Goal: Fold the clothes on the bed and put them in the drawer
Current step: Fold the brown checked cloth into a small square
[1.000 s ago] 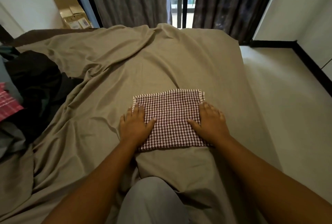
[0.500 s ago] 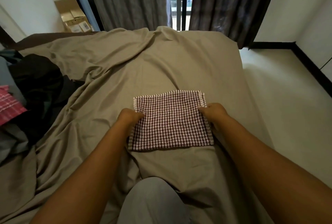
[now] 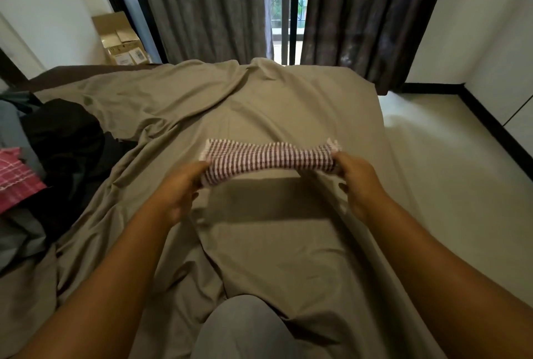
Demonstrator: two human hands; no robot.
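A folded maroon-and-white checked cloth [image 3: 268,158] hangs in the air above the bed [image 3: 288,110], seen almost edge-on, with its shadow on the olive sheet below. My left hand [image 3: 181,188] grips its left side and my right hand [image 3: 356,178] grips its right side. A heap of unfolded clothes lies at the bed's left: a black garment [image 3: 66,142], a pink checked one [image 3: 16,177] and grey pieces [image 3: 17,237]. No drawer is in view.
Dark curtains [image 3: 207,7] and a window with bars stand behind the bed's far end. Cardboard boxes [image 3: 121,41] sit in the back left corner. White floor [image 3: 450,174] runs along the bed's right side. My grey-clad knee [image 3: 242,330] rests at the near edge.
The cloth lay flat on the sheet with both hands pressing it. Both hands then gripped its sides and lifted it off the bed, so it now hangs between them.
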